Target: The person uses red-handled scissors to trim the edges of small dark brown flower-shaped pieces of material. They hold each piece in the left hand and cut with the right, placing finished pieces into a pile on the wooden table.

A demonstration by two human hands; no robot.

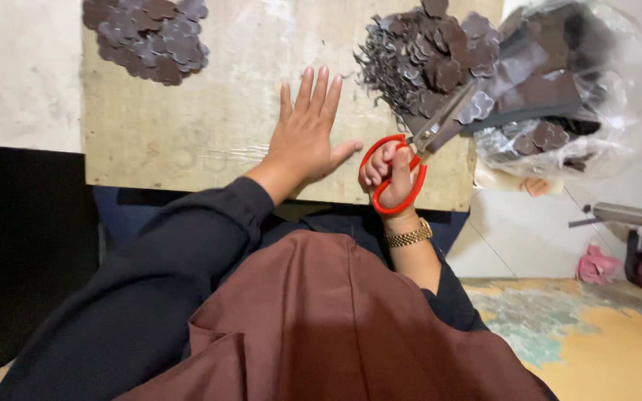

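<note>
The right hand [389, 174] grips red-handled scissors [410, 160], blades slightly parted at the heap of dark brown cutouts [432, 59]; the left hand [307, 134] lies flat, fingers spread, holding nothing, on the bench [187, 126]. Best keep those fingers clear and feed 1 piece squarely between the blades.

Single head-worn view, looking steeply down and forward from close above the lap; wooden board [209, 119] ahead; tiled floor [559, 327] at right.

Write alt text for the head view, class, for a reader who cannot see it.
A right hand holds red-handled scissors pointing at a heap of dark brown cut-out shapes, while the left hand lies flat on a wooden board. A second pile sits farther left.
</note>
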